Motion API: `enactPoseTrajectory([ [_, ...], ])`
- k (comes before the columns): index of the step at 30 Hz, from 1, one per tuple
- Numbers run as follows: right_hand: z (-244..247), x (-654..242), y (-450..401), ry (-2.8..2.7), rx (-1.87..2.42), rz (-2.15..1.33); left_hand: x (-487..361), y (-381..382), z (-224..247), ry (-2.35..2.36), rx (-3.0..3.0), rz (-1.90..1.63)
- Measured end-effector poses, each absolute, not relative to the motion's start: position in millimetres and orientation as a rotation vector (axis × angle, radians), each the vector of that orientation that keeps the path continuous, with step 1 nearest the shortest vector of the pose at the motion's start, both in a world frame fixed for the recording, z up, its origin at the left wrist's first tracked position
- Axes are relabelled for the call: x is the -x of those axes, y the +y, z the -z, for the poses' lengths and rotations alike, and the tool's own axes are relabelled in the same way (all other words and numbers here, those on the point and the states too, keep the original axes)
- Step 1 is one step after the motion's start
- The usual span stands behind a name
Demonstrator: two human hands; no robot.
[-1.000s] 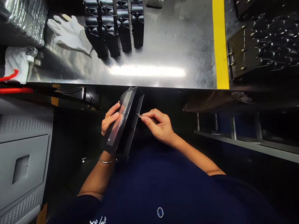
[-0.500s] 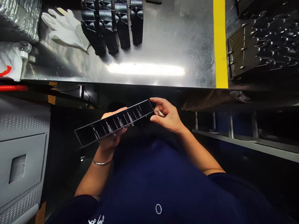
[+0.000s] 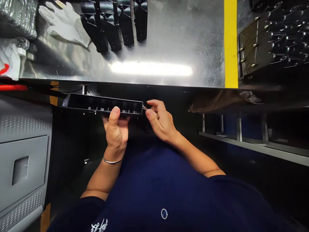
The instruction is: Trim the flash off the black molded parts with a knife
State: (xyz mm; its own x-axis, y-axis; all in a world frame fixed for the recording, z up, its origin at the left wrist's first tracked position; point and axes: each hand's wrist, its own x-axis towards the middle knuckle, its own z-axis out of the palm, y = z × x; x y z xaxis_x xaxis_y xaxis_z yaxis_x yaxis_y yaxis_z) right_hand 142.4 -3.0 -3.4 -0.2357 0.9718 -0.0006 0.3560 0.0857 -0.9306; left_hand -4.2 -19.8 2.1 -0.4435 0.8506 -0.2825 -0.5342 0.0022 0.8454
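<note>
My left hand (image 3: 115, 130) is closed around a long black plastic housing (image 3: 82, 102), its thumb over the near edge and the fingers mostly hidden beneath. The housing is a shallow open box with thin ribs and small pegs inside, held almost level in front of the metal table. At its right end is my right hand (image 3: 160, 120), pinching a small thin tool (image 3: 145, 107) between thumb and fingers. The tool's tip meets or nearly meets the housing's right end; its exact kind is too small to make out.
On the metal table (image 3: 169, 38) stand several black plastic parts (image 3: 125, 25) beside a white glove (image 3: 66, 24). Yellow tape (image 3: 231, 45) runs near more black parts (image 3: 285, 35) at right. A grey cabinet (image 3: 36, 145) is at left, a metal rack (image 3: 241, 140) at right.
The housing has swung from a slant to nearly level and shifted left and up. My left thumb now shows on its near edge. My right hand has moved left along with it.
</note>
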Motion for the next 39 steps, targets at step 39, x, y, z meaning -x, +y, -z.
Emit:
enactPoseTrajectory([
  [39, 8, -157, 0, -1.789, 0.913, -1.030, 12, -34, -25, 1.247, -0.356, -1.795],
])
